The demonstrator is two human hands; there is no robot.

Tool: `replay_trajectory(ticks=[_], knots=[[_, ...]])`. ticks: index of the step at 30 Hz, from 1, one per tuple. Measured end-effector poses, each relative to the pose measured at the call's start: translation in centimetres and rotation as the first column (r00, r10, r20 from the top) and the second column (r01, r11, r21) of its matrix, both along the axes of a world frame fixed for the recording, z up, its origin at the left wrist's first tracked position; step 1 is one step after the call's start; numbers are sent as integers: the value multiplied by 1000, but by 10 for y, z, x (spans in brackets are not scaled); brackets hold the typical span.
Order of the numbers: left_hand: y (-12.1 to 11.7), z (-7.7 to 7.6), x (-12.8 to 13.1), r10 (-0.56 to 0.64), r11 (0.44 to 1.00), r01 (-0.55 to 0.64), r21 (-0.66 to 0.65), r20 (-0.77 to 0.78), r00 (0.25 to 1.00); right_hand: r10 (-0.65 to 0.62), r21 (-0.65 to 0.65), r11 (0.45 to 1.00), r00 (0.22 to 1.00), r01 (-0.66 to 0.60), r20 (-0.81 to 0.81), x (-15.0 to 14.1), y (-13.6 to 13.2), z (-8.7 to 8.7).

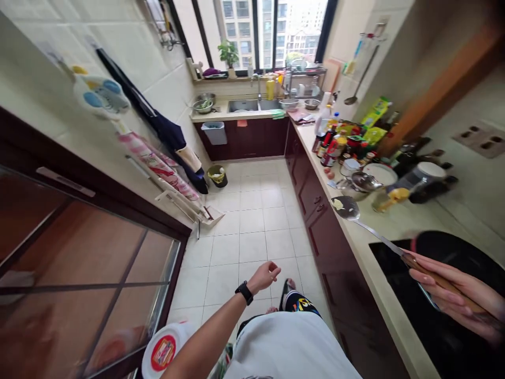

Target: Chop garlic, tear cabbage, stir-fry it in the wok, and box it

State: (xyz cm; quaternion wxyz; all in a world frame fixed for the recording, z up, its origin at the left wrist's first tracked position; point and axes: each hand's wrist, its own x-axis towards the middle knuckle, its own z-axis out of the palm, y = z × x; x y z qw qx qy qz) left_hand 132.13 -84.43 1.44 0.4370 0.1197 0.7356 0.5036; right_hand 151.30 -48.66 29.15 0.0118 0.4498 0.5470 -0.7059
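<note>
My right hand [453,289] is wrapped round the wooden handle of a metal spatula [379,236]. Its dark, rounded blade points away from me, over the counter edge, with a small pale yellow piece of food [338,204] on it. Behind that hand a black pan [457,247] stands on the black cooktop [426,326], partly hidden. In front of my body, above the floor, hangs my left hand [266,276], wearing a black watch. Its fingers are loosely curled and I see nothing in them.
Sauce bottles [331,150], jars and a metal bowl [365,181] crowd the right counter [355,226]. A sink [243,105] lies under the window. A bin [218,176] and dustpan [213,216] stand left; a white tub [163,350] is near the glass door [98,263].
</note>
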Motion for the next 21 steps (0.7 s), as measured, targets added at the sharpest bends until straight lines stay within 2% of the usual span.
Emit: replay_trajectory(ticks=[3, 6, 8, 11, 13, 16, 19, 21], knots=[[-13, -12, -61, 152, 988, -151, -25, 21, 988, 83, -102, 991, 997, -82, 0, -123, 7, -6], [-35, -32, -114, 272, 960, -268, -81, 42, 961, 213, -102, 970, 975, -219, -70, -249, 16, -26], [-55, -41, -143, 355, 928, -349, -132, 26, 934, 338, -112, 930, 934, -351, -118, -336, 19, -44], [-88, -42, -173, 497, 846, -481, -232, 11, 868, 475, -138, 857, 864, -497, -168, -469, 10, -74], [-106, -39, -186, 583, 787, -549, -282, 50, 811, 529, -139, 821, 830, -553, -179, -556, -6, -95], [-124, -38, -208, 712, 684, -650, -332, 107, 694, 592, -108, 787, 792, -608, -150, -682, -45, -133], [-132, -53, -250, 803, 590, -734, -337, 148, 577, 631, -40, 772, 772, -635, -79, -800, -100, -177], [-137, -69, -292, 824, 565, -768, -302, 167, 541, 641, -3, 767, 766, -642, -45, -875, -142, -209]])
